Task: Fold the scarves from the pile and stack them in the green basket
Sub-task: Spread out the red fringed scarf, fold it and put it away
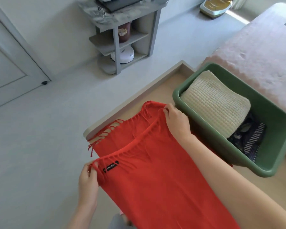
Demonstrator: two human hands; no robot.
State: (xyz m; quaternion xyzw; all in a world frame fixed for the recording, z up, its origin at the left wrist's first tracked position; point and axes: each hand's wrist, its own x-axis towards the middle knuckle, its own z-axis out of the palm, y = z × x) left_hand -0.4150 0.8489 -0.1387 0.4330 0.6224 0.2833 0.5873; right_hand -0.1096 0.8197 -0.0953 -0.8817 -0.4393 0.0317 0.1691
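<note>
L hand (87,180) & R hand (175,121) each pinched a corner of the red scarf (155,187) at its fringed edge. The scarf's other fringed end lay on the worktop (163,86), next to the green basket (274,129), w/ cream scarf (213,104) atop dark patterned scarf (248,138) inside.

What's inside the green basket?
In the green basket a folded cream knitted scarf lies on top of a dark striped one. Anything beneath them is covered.
</note>
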